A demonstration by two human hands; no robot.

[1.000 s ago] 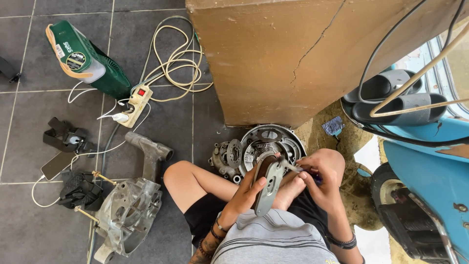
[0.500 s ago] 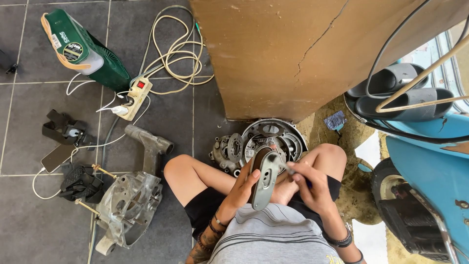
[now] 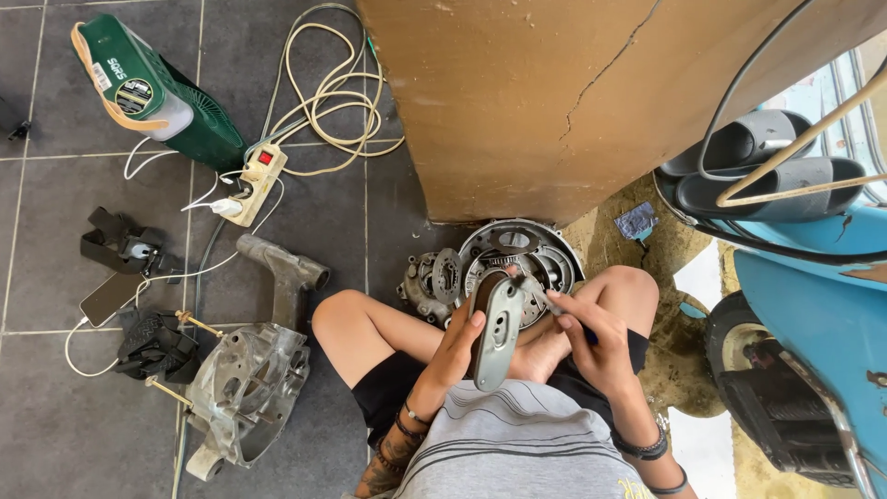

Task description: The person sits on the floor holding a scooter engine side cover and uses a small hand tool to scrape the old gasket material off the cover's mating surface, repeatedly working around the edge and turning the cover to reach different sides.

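Left hand (image 3: 455, 349) grips grey metal cover (image 3: 499, 334); right hand (image 3: 591, 334) alongside.

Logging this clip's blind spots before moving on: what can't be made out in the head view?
- Tool tip in the right hand: too small, hidden behind the grey oblong metal cover.
- Left hand fingers: behind that cover.
- Round grey metal engine plate: lower part blocked by hands and cover.
- Light blue scooter: cut off by right edge.
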